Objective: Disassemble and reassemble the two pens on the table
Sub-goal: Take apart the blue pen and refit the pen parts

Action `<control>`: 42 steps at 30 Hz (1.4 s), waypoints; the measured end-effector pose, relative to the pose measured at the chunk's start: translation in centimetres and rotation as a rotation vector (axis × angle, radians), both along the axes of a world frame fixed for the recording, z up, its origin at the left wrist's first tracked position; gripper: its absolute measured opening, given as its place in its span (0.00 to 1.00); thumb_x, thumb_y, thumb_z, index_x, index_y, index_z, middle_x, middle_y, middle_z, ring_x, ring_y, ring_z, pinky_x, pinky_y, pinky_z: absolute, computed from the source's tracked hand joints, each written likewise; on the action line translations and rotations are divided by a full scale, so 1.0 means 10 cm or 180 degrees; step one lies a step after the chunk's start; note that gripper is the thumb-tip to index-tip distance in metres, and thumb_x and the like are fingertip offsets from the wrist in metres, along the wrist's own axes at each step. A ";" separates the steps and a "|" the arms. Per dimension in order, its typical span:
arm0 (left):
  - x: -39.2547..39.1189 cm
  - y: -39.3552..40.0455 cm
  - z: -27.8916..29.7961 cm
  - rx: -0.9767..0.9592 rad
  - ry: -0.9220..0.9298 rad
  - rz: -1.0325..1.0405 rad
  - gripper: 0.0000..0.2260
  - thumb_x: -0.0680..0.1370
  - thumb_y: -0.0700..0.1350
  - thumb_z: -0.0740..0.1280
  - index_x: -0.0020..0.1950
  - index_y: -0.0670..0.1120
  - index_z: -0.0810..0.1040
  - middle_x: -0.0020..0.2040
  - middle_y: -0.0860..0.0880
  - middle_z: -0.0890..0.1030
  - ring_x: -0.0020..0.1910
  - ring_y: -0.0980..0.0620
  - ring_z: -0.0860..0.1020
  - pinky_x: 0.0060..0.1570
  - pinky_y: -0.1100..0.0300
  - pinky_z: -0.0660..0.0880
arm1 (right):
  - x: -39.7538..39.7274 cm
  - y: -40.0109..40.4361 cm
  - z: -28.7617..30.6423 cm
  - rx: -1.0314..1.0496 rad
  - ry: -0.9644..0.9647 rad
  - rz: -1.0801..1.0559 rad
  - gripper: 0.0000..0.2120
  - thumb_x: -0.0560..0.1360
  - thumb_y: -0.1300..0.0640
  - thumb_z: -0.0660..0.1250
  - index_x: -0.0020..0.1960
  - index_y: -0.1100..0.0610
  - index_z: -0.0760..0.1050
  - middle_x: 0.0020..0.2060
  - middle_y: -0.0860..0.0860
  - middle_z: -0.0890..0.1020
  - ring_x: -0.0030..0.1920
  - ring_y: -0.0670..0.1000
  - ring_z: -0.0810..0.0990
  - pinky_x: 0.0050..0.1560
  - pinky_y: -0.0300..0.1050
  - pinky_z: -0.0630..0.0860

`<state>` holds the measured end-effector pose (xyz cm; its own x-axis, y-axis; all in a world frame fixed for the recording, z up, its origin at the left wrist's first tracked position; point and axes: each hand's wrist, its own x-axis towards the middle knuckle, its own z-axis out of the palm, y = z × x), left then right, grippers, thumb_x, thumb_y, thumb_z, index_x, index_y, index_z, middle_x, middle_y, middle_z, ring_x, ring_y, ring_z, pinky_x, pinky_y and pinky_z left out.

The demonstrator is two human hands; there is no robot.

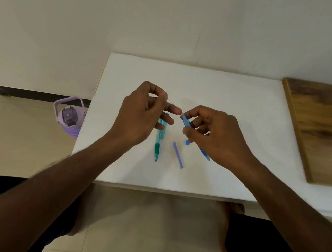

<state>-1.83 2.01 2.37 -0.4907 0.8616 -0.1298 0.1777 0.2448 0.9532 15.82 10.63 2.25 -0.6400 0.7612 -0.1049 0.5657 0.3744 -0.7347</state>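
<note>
Blue pen barrel (187,122): held above the table at the centre of the frame, slanting from upper left to lower right; its lower tip shows below the right hand near (206,156).
Thin rod (171,102): a fine dark line running from the left fingertips toward the upper end of the blue barrel; whether it is a refill or a lead cannot be told.
Left hand (141,113): grip pressed together, thumb and forefinger pinching the thin rod; the remaining fingers are spread toward the barrel.
Right hand (217,133): grip closed around the blue pen barrel, fingers wrapped on its middle.
Loose blue sleeve (177,155): lies flat on the table, lower centre, apart from both hands.
Small blue piece (187,142): lies on the table just below the right fingers; its kind is too small to tell.
Teal pen (157,144): lies on the table under the left hand, tip toward the viewer; it appears whole.
Task progress: judged as early. The blue pen is open with parts laid out; whether the rod is going in or out cannot be told. The teal pen looks untouched, so its full cycle remains.
Table (239,97): white top, centre of the frame.
Wooden board (326,131): right edge.
Containers: a purple bottle (69,116) stands on the floor at the left, lid closed; contents not visible.
</note>
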 end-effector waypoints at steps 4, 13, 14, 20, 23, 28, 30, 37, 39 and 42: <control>-0.01 0.00 0.00 0.0002 0.0014 -0.0008 0.07 0.87 0.50 0.61 0.56 0.46 0.72 0.47 0.54 0.89 0.40 0.53 0.88 0.37 0.65 0.83 | 0.01 0.03 0.01 -0.0001 0.0086 -0.0009 0.10 0.76 0.50 0.77 0.53 0.39 0.78 0.39 0.38 0.85 0.39 0.37 0.85 0.37 0.25 0.73; -0.06 0.00 -0.04 0.0043 0.0368 -0.0144 0.08 0.88 0.50 0.61 0.55 0.47 0.72 0.40 0.64 0.88 0.40 0.57 0.88 0.34 0.68 0.80 | 0.02 0.03 -0.02 0.0029 0.0142 0.0082 0.10 0.76 0.51 0.77 0.53 0.38 0.79 0.39 0.40 0.86 0.38 0.39 0.86 0.35 0.23 0.75; -0.05 0.00 -0.05 0.0047 0.0383 -0.0159 0.08 0.88 0.50 0.61 0.55 0.46 0.73 0.40 0.64 0.88 0.40 0.57 0.88 0.34 0.68 0.80 | 0.02 0.03 -0.03 0.0034 0.0155 0.0079 0.11 0.76 0.51 0.77 0.52 0.38 0.79 0.39 0.39 0.86 0.38 0.39 0.86 0.35 0.23 0.75; -0.04 0.00 -0.02 0.0027 0.0295 -0.0086 0.08 0.87 0.50 0.61 0.54 0.45 0.72 0.45 0.59 0.88 0.40 0.56 0.88 0.34 0.67 0.80 | 0.03 0.05 -0.08 0.0027 0.0115 0.0077 0.12 0.76 0.51 0.77 0.51 0.36 0.78 0.37 0.38 0.85 0.37 0.39 0.86 0.36 0.22 0.74; -0.03 0.00 -0.02 0.0017 0.0321 -0.0120 0.09 0.87 0.50 0.61 0.55 0.44 0.72 0.47 0.56 0.89 0.40 0.56 0.88 0.35 0.67 0.81 | 0.03 0.05 -0.08 0.0021 0.0120 0.0092 0.12 0.76 0.51 0.77 0.51 0.36 0.78 0.37 0.38 0.85 0.37 0.39 0.86 0.36 0.22 0.74; -0.03 0.00 -0.04 0.0019 0.0341 -0.0138 0.09 0.87 0.50 0.61 0.56 0.45 0.72 0.46 0.58 0.88 0.40 0.57 0.88 0.35 0.67 0.81 | 0.02 0.05 -0.07 0.0023 0.0072 0.0123 0.10 0.76 0.51 0.77 0.53 0.39 0.80 0.38 0.38 0.85 0.38 0.37 0.85 0.35 0.20 0.72; -0.04 0.01 -0.04 0.0019 0.0310 -0.0108 0.09 0.87 0.51 0.61 0.56 0.45 0.73 0.45 0.59 0.88 0.40 0.57 0.88 0.35 0.67 0.81 | 0.02 0.06 -0.08 0.0009 0.0017 0.0133 0.10 0.76 0.50 0.77 0.54 0.40 0.80 0.38 0.38 0.84 0.39 0.37 0.85 0.34 0.20 0.71; -0.04 0.01 -0.07 0.0024 0.0290 -0.0157 0.08 0.87 0.51 0.61 0.55 0.47 0.72 0.45 0.58 0.89 0.40 0.57 0.88 0.35 0.67 0.81 | 0.02 0.07 -0.09 0.0044 0.0069 0.0151 0.11 0.76 0.50 0.77 0.53 0.38 0.79 0.38 0.37 0.85 0.38 0.37 0.85 0.35 0.20 0.72; -0.05 0.01 -0.08 0.0021 0.0316 -0.0170 0.08 0.87 0.51 0.61 0.55 0.47 0.72 0.44 0.59 0.88 0.40 0.58 0.88 0.35 0.67 0.81 | 0.02 0.07 -0.08 0.0061 0.0087 0.0149 0.11 0.76 0.50 0.77 0.53 0.38 0.78 0.38 0.37 0.85 0.39 0.37 0.85 0.36 0.20 0.72; -0.06 0.02 -0.10 0.0021 0.0366 -0.0174 0.08 0.87 0.51 0.61 0.55 0.47 0.72 0.41 0.62 0.88 0.40 0.59 0.87 0.34 0.69 0.80 | 0.02 0.08 -0.09 0.0070 0.0077 0.0156 0.11 0.76 0.50 0.77 0.53 0.38 0.78 0.38 0.36 0.84 0.39 0.36 0.85 0.35 0.20 0.72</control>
<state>-2.39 2.19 1.34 -0.4542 0.8881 -0.0697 0.2989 0.2257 0.9272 16.03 11.39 1.36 -0.6787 0.7308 -0.0726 0.5284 0.4173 -0.7393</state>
